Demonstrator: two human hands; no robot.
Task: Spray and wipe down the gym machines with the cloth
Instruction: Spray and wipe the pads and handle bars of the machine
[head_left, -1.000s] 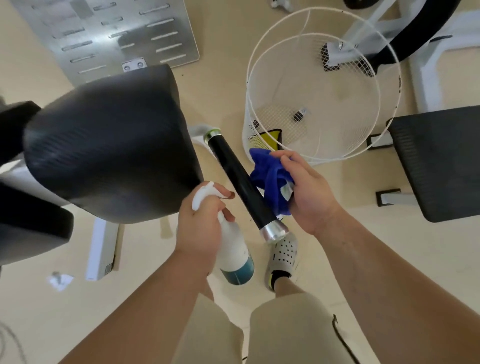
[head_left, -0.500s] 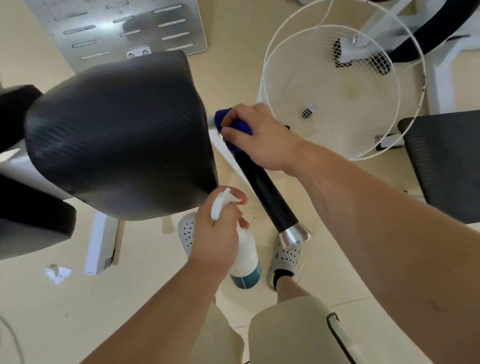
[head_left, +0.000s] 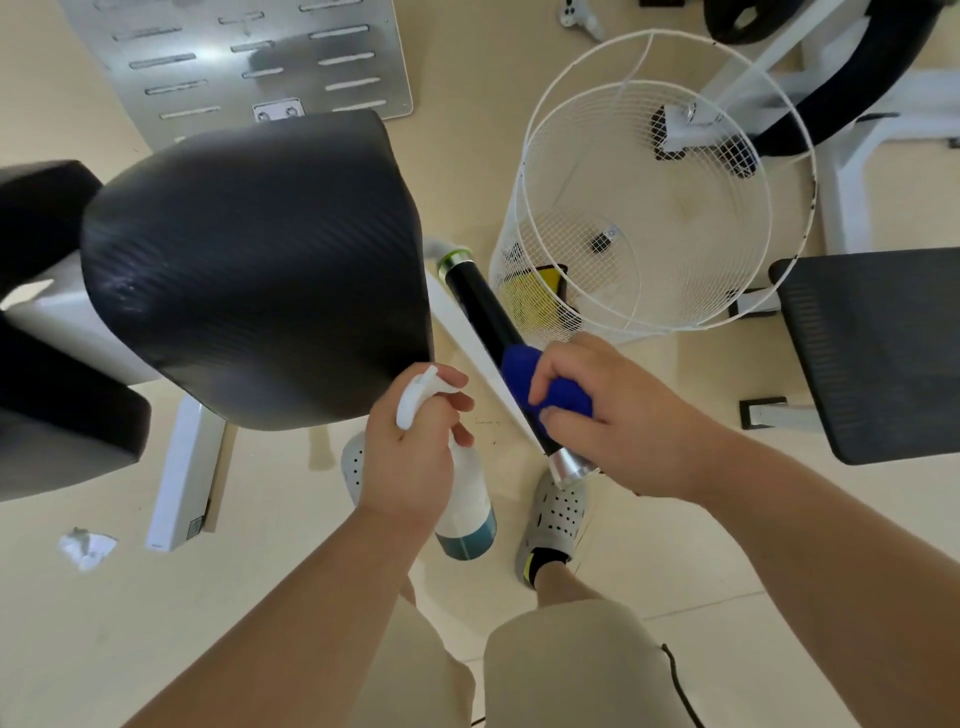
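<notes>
A black machine handle (head_left: 480, 306) with silver end caps slants across the centre, beside a large black padded seat (head_left: 260, 265). My right hand (head_left: 608, 415) is wrapped around the near end of the handle, pressing a blue cloth (head_left: 558, 387) against it just above the silver cap. To its left, my left hand (head_left: 410, 452) grips a white spray bottle (head_left: 465, 512) with teal liquid at the bottom, nozzle up, held clear of the handle.
A white wire basket (head_left: 670, 182) stands just beyond the handle, with a yellow item at its base. A dark mesh seat (head_left: 878, 353) is at the right, a metal footplate (head_left: 249, 62) at the top left. White frame bars, my feet and a paper scrap (head_left: 85, 548) are on the floor.
My right hand slid the blue cloth from the far end of the handle back down to the near end by the silver cap. The spray bottle hand barely moved.
</notes>
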